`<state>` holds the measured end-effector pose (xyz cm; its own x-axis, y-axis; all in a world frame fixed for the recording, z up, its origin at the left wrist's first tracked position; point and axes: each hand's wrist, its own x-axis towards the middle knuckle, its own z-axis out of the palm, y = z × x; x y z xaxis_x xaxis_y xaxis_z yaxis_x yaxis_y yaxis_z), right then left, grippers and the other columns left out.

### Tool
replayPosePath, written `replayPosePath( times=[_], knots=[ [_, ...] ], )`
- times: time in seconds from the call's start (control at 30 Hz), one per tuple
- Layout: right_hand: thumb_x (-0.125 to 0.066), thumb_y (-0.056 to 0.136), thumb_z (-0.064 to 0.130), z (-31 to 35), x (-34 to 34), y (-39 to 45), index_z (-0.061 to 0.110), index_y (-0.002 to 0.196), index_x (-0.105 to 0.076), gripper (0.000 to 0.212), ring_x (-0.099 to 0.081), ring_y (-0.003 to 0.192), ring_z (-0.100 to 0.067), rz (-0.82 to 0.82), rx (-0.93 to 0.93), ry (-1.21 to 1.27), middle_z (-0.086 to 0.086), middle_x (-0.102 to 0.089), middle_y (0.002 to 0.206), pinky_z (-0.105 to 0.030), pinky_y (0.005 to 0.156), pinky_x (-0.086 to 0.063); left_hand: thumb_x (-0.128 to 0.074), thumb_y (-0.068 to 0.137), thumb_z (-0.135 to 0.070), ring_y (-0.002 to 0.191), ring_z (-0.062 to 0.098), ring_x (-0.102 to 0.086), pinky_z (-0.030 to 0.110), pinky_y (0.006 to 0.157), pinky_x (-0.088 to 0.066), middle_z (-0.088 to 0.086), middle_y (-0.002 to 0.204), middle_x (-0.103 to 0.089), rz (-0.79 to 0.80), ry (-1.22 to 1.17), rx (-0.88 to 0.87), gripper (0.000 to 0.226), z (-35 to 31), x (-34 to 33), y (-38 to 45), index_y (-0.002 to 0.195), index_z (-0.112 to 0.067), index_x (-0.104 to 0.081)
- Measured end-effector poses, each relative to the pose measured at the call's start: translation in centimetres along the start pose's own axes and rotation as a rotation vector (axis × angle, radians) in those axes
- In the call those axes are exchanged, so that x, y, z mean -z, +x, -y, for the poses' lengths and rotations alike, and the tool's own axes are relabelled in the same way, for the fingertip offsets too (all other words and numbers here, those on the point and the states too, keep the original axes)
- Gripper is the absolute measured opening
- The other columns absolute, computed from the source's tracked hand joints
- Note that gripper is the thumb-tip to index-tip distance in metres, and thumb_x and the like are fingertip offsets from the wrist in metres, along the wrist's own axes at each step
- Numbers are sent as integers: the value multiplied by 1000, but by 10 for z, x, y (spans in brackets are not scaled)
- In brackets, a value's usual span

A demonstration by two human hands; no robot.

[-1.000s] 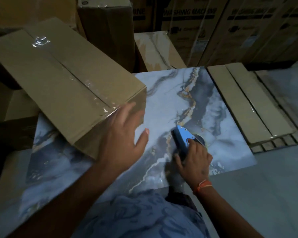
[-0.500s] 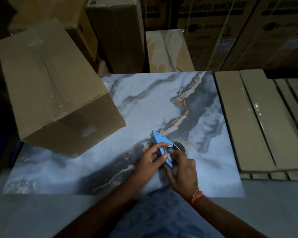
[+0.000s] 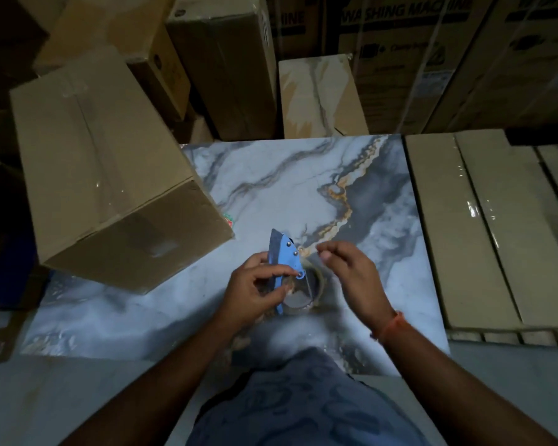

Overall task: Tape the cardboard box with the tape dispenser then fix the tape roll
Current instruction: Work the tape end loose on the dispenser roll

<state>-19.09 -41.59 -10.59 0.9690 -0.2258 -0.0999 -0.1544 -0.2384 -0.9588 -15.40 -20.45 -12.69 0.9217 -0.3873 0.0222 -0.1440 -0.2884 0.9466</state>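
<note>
The taped cardboard box (image 3: 103, 175) lies at the left, one corner resting on the marble slab (image 3: 287, 181). A blue tape dispenser (image 3: 285, 259) with a brown tape roll (image 3: 303, 292) stands near the slab's front middle. My left hand (image 3: 255, 289) grips the dispenser's blue body from the left. My right hand (image 3: 351, 275) hovers just right of the roll, thumb and forefinger pinched together above it; a thin strip of clear tape seems to run from the roll towards the pinch, but it is too faint to be sure.
Tall cartons (image 3: 226, 66) and washing machine boxes (image 3: 416, 59) wall off the back. Flat packed cartons (image 3: 484, 226) lie along the slab's right edge. My patterned trouser knee (image 3: 303, 403) fills the bottom centre.
My left hand left the box and took hold of the dispenser. My right hand let go of the dispenser and rose to its right. The box now sits further left.
</note>
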Motion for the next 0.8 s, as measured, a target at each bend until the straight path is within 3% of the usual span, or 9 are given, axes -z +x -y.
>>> replayPosePath(
  times=[0.1,0.23,0.37,0.5,0.63,0.8],
  knots=[
    [-48,98,47,11,-4,28,13,102,-77,45,-62,82,-8,211,-332,237,2,-75,93,-28,74,-42,-77,81,-15,116,10,-64,25,90,-57,0,127,-60,141,199,-77,32,0,16,5,105,-36,-80],
    [-58,96,40,16,-16,39,13,89,-77,34,-59,77,-12,310,-336,211,6,-71,78,-25,66,-41,-74,83,-16,119,7,-59,28,91,-57,-3,132,-55,254,359,-98,34,4,29,6,107,-40,-78],
    [-64,94,26,7,-28,38,-7,88,-73,35,-53,73,-16,267,-325,285,-4,-64,72,-19,56,-39,-72,82,-22,115,9,-58,27,92,-55,-5,133,-53,273,442,-123,32,9,37,9,106,-44,-77],
    [-65,93,14,3,-39,35,8,73,-77,24,-52,55,-10,135,-345,327,2,-63,56,-15,48,-40,-74,83,-22,115,8,-56,24,90,-54,-6,135,-51,305,520,-160,34,14,43,12,106,-47,-77],
    [-67,90,8,-8,-48,33,-11,74,-72,25,-54,45,-4,-32,-356,276,-3,-62,51,-13,48,-42,-74,84,-25,115,17,-59,28,84,-58,0,135,-52,341,571,-201,31,20,47,13,107,-46,-76],
    [-70,90,15,-23,-56,25,-4,64,-70,32,-49,41,-2,-104,-356,316,5,-58,44,-14,46,-40,-66,90,-31,112,20,-58,31,78,-56,7,134,-52,423,612,-270,27,29,44,14,112,-43,-75]
  ],
)
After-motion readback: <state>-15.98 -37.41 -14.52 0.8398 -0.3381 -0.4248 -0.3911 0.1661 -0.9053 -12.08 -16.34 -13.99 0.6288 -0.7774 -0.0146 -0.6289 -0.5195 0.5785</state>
